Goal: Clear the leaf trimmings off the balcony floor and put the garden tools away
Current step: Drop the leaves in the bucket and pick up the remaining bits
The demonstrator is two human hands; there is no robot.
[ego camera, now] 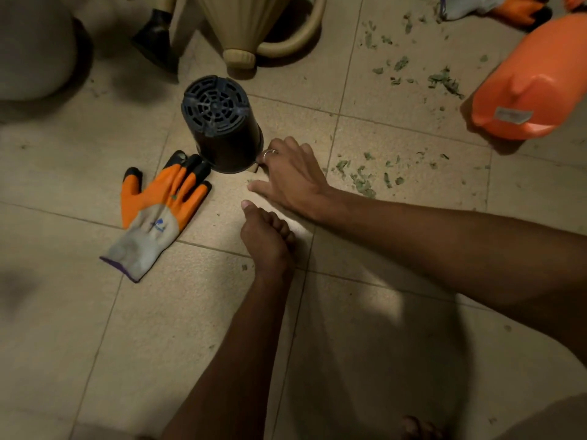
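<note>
Green leaf trimmings (362,181) lie scattered on the beige tiled floor right of my hands, and more trimmings (441,80) lie further back. A black plastic pot (222,122) stands upside down on the floor. My right hand (292,177) rests on the tile beside the pot's rim, with its fingertips at the rim and its thumb stretched out. My left hand (266,239) hovers just in front of it, with curled fingers, the thumb pointing forward and nothing visible inside. An orange and grey garden glove (162,211) lies flat to the left of the pot.
A beige watering can (254,23) stands at the back. An orange plastic container (527,100) lies on its side at the right. A second glove (495,6) sits at the top right. A large pale pot (31,46) fills the back left corner.
</note>
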